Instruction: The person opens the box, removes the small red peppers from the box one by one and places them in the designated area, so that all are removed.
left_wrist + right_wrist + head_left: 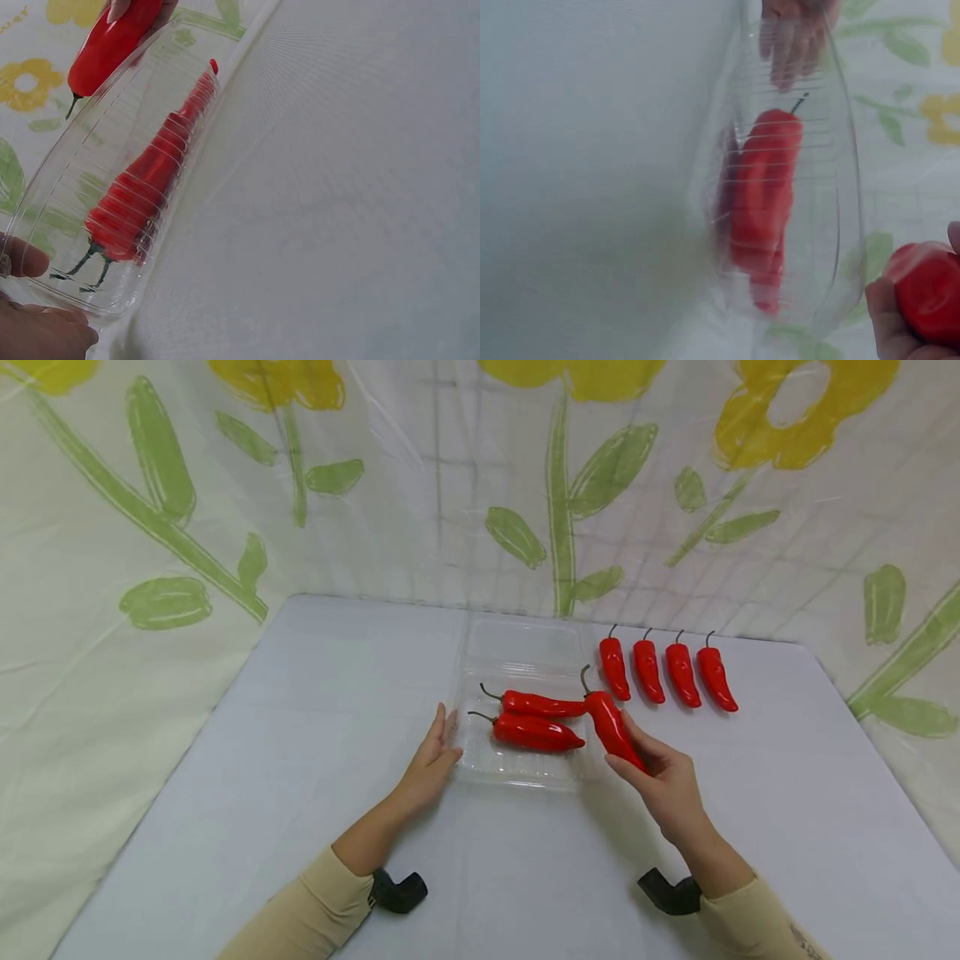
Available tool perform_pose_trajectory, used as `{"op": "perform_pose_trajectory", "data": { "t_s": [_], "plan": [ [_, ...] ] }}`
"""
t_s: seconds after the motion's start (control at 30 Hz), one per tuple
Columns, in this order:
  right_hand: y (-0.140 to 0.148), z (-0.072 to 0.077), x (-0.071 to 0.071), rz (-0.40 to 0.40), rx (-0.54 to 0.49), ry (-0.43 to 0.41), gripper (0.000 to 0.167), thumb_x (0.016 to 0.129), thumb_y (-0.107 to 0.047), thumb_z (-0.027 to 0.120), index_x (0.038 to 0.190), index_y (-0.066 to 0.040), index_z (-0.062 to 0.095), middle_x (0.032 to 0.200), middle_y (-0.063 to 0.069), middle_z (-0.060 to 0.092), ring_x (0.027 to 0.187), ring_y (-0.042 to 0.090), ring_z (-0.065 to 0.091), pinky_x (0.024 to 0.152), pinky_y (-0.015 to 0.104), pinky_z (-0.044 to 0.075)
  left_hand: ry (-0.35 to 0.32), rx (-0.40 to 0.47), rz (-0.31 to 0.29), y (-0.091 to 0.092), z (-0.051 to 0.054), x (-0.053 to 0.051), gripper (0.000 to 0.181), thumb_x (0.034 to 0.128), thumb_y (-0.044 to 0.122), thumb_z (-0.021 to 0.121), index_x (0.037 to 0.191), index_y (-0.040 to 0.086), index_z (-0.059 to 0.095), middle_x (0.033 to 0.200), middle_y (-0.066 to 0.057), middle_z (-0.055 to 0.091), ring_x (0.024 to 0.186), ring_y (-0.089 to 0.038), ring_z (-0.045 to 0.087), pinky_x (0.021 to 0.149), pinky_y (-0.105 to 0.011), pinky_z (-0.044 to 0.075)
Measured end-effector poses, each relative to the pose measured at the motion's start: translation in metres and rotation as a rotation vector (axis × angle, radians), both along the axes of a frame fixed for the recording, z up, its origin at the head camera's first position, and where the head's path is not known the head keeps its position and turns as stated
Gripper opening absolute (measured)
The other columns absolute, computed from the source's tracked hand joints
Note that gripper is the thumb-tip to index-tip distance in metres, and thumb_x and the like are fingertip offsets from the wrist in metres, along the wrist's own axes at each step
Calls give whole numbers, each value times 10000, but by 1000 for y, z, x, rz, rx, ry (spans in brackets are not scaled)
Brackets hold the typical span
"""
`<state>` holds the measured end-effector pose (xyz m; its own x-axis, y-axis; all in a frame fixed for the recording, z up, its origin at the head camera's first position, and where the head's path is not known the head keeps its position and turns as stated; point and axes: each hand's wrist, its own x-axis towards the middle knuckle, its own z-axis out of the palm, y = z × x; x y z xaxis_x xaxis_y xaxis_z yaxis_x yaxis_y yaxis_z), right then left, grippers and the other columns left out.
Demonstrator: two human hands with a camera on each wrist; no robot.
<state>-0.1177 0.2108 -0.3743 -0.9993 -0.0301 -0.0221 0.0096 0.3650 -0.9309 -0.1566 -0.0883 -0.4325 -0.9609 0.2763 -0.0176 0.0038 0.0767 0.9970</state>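
Right hand [667,785] holds a red pepper [613,731], pinched between thumb and fingers, body slanting from far left to near right, stem toward far. Held pepper is up off the bench [337,693], over the right edge of the clear tray [487,768]; left wrist view shows it apart from the two peppers inside. Left hand [427,764] at tray's left side, fingers fairly straight, touching the wall, grasping no pepper.

Tray sits mid-bench, open, its clear lid [525,639] laid back on the far side. Inside, two red peppers lie side by side, stems left, tips right: far one [536,702] and near one [534,732]. From the head view the far one's tip meets the held pepper's outline; can't tell contact from that view alone. Both also visible through the ribbed tray wall in the wrist views, right wrist blurry.

Four more red peppers in a row on the bench, far right, just beside the lid, stems pointing far, small gaps between: first [615,670], second [648,672], third [682,675], fourth [717,679], counting from left. Beige sleeves [307,902] on both arms, black mount [400,892] at each cuff. White sheet [420,485] with yellow flowers and green leaves hangs behind the bench.
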Motion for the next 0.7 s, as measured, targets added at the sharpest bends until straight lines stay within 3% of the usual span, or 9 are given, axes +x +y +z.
{"op": "perform_pose_trajectory", "data": {
  "t_s": [0.13,0.33,0.47,0.7],
  "plan": [
    [4,-6,4,-79,16,13,605,884,-224,619,1430,-213,361,1440,99,429,1103,38,428,778,109,492,4,-5,0,0,2,1,707,892,-57,328,1466,-36,-84,1558,-196,82,1447,-294,49,1161,-469,64],
    [13,-16,7,-172,54,-10,617,885,-228,616,1433,-280,337,1449,70,418,1102,11,399,758,82,480,1,-22,2,0,2,1,709,894,-49,333,1468,-31,-83,1559,-189,91,1448,-289,52,1163,-469,58],
    [19,-22,5,-201,80,-29,624,893,-257,603,1441,-303,308,1459,65,399,1117,34,370,745,66,467,0,-19,7,0,3,2,710,892,-54,332,1466,-35,-87,1558,-192,88,1448,-290,54,1164,-467,60],
    [29,-33,1,-226,130,-50,625,924,-281,549,1470,-238,248,1467,116,367,1152,144,327,718,45,435,0,-18,2,0,4,2,711,894,-56,335,1466,-34,-86,1556,-199,84,1447,-293,49,1163,-466,58]
  ]
}}
